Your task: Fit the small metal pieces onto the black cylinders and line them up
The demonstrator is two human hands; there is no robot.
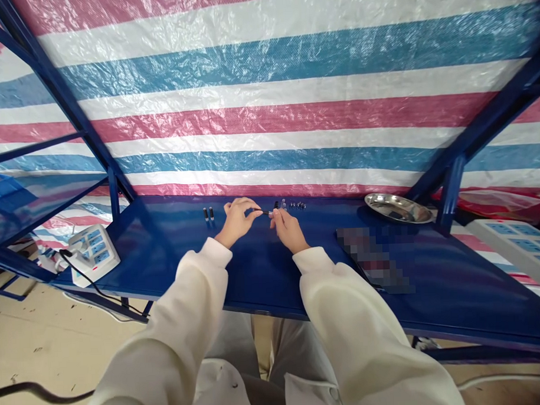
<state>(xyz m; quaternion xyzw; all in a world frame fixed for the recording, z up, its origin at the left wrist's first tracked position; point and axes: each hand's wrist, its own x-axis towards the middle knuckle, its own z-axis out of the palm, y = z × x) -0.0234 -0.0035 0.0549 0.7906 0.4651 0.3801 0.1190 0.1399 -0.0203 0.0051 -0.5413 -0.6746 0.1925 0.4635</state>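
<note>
Pinching hands: the person's left hand (239,220) and right hand (288,228) come together at the fingertips, each closed on one end of a slim dark piece (265,212).
Slim dark piece: held just above the blue table (263,273), between the two hands; a paler bit shows at the right fingertips, but whether it is a separate part is too small to tell.
State of the piece: in hand and apparently mid-work; whether its parts are fully joined cannot be told.
Left of the hands: two dark cylinders (208,214) with pale ends stand side by side near the left hand; judging by their neat placing, they may be finished ones.
Beyond the right hand: a small black part (276,204), a clear part (283,204) and a row of shiny bits (298,205) lie loose, probably work left to do.
Right side: a metal tray (398,208) sits toward the back, with a blurred-out dark object (373,261) nearer the front.
Far edges: a white power strip (94,254) at left, another power strip (514,241) at right.
</note>
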